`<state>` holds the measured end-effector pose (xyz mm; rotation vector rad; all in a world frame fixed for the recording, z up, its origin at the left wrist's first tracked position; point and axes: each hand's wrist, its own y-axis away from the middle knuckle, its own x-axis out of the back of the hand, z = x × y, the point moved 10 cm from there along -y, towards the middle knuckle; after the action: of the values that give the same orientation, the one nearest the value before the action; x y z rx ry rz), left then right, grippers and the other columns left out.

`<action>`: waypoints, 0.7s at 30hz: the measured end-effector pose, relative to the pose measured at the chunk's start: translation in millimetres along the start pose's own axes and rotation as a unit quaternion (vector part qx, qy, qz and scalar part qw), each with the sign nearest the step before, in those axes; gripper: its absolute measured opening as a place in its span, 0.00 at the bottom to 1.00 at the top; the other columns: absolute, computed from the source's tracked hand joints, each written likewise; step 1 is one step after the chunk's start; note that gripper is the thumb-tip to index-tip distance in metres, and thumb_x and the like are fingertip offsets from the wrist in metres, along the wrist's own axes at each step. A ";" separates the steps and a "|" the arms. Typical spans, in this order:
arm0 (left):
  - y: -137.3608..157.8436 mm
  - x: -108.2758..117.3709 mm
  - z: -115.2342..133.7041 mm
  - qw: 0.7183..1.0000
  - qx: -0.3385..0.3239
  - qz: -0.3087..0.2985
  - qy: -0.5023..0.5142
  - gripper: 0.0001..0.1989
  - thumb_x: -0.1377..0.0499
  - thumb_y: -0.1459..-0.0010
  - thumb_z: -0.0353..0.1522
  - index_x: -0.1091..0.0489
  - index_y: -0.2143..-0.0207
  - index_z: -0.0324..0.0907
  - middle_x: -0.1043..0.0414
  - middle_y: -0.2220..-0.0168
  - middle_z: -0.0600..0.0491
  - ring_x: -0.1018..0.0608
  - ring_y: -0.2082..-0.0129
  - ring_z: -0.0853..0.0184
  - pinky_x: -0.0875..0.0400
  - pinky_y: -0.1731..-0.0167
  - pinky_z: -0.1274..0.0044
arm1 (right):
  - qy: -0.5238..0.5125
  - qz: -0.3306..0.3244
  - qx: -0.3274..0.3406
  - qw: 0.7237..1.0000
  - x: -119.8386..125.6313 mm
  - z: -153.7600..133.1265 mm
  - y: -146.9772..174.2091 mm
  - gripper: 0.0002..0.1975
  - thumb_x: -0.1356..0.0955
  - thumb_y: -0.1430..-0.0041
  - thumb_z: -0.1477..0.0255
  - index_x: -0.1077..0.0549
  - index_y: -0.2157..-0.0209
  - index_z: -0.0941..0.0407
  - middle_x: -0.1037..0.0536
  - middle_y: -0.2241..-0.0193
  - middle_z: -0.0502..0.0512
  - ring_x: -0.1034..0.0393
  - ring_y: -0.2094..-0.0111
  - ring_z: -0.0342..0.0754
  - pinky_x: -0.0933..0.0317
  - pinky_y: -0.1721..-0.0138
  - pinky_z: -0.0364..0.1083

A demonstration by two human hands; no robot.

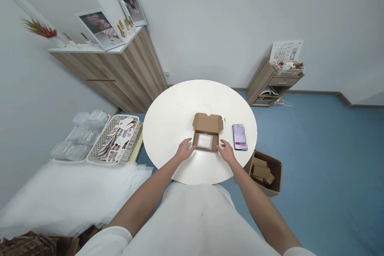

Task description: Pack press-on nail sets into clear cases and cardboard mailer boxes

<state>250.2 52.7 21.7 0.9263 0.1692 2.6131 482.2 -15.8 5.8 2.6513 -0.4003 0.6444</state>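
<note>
A small brown cardboard box (pixel 207 122) rests on the round white table (pixel 171 128), its lid raised at the back. Inside lies a flat, whitish packet (pixel 205 141) that looks wrapped in clear plastic; its contents are too blurred to make out. My left hand (pixel 184 150) holds the box's left side, thumb at the near corner and fingers curved along the wall. On the opposite side, my right hand (pixel 227 152) grips the right wall in the same way. A phone (pixel 240 137) with a lit screen lies on the table to the right of my right hand.
Below the table's right edge, an open carton (pixel 277 176) holds several small brown boxes. At left stand a white basket (pixel 91 155) of printed cards and clear plastic packs (pixel 87 134). A wooden cabinet (pixel 135 68) and a small shelf unit (pixel 260 78) stand behind.
</note>
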 end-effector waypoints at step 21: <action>20.4 5.9 -54.9 0.989 0.063 -0.036 0.127 0.24 0.46 0.50 0.38 0.39 0.50 0.41 0.36 0.52 0.46 0.29 0.57 0.63 0.37 0.57 0.74 | -0.120 -0.115 -0.004 0.986 -71.2 -37.6 45.3 0.25 0.38 0.56 0.71 0.36 0.52 0.53 0.30 0.56 0.55 0.32 0.63 0.49 0.38 0.67 0.45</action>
<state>205.4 36.4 -12.8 0.6103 0.4294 2.6690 391.0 -27.0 15.4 2.7208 -0.1557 0.2536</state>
